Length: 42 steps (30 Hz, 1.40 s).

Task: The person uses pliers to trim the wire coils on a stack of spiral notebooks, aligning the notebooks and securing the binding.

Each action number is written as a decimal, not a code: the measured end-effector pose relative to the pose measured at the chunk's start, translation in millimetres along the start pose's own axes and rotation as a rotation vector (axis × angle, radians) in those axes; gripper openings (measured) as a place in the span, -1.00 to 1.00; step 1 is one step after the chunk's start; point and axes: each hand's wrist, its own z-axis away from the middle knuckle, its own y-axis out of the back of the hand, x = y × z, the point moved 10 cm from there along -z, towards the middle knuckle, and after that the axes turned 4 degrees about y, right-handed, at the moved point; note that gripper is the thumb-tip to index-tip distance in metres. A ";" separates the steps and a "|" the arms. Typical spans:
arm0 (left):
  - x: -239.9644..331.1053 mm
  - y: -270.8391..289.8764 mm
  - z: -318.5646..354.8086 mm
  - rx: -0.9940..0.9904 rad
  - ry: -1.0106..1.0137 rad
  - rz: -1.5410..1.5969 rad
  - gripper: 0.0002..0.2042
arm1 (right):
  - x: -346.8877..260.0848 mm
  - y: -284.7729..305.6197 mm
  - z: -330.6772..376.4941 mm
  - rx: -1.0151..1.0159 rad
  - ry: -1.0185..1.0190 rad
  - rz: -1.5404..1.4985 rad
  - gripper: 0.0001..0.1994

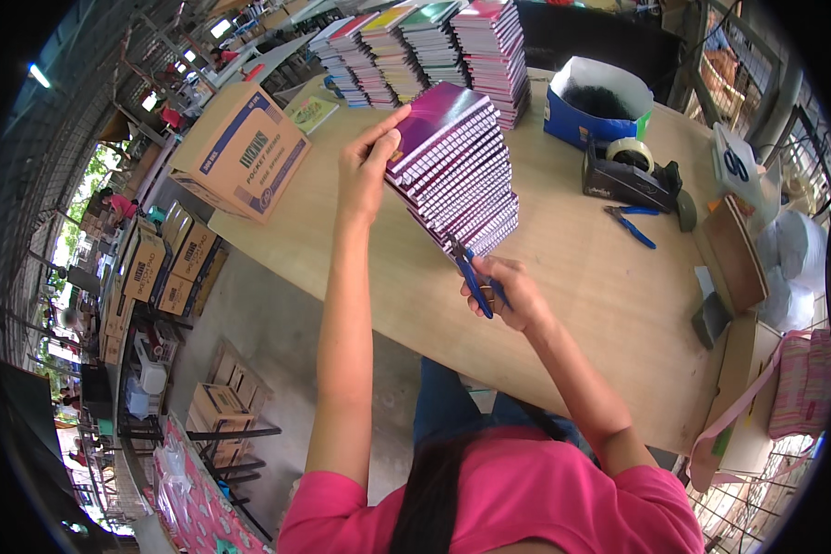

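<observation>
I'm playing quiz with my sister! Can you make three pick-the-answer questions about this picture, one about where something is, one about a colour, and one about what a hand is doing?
1. Where is the tape dispenser?
A. On the floor
B. On the table, right of the notebook stack
C. Atop the cardboard box

2. What colour are the plier handles?
A. Blue
B. Yellow
C. White

3. What is the left hand doing?
A. Hanging free
B. Holding tape
C. Resting against the stack's top

Answers: 1 B, it sits on the wood beside the stack. 2 A, blue shows in the right hand. 3 C, its fingers press the top notebook.
</observation>
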 end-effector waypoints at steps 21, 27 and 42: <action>-3.4 1.8 2.0 0.002 0.042 -0.074 -0.63 | -40.0 4.5 21.7 0.247 0.497 0.858 -0.65; -1.7 0.3 3.6 0.022 0.055 -0.033 -0.66 | -63.8 -22.4 55.9 0.383 1.009 1.220 -0.62; -2.2 1.0 2.6 0.005 0.045 -0.072 -0.64 | -54.4 -28.1 56.5 0.400 1.021 1.342 -0.61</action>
